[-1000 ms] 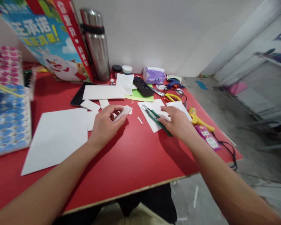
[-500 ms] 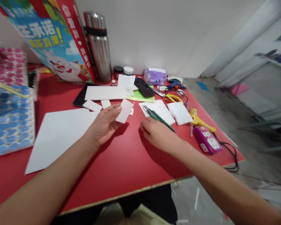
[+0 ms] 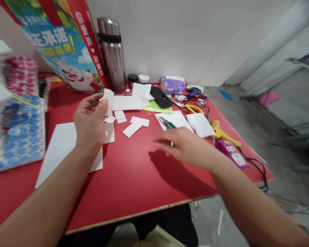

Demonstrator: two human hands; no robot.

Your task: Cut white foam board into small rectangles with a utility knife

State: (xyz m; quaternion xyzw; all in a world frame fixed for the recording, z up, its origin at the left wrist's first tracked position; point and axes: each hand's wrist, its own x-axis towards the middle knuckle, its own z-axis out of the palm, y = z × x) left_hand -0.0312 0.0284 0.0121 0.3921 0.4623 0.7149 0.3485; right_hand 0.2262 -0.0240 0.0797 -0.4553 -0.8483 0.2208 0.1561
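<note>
My left hand [image 3: 90,121] is raised over the red table [image 3: 134,178], thumb and fingers pinched on a small white card piece [image 3: 108,99]. My right hand [image 3: 181,144] hovers above the table's middle, fingers stretched out flat and slightly blurred, holding nothing. Two small white card pieces [image 3: 132,129] [image 3: 139,121] lie between the hands. A green utility knife [image 3: 166,122] rests on a white sheet [image 3: 175,120] just beyond my right hand. A large white sheet [image 3: 64,147] lies under my left forearm.
A steel flask [image 3: 112,55] and a colourful poster [image 3: 64,51] stand at the back. Yellow scissors [image 3: 192,108], a black phone [image 3: 161,97], a purple tissue pack [image 3: 173,84], a purple power strip [image 3: 233,154] and a yellow tool [image 3: 222,133] fill the right side. Sticker sheets [image 3: 18,130] lie left.
My left hand rose and swung left with a white card piece. My right hand left the sheet by the knife and came in over the table's middle.
</note>
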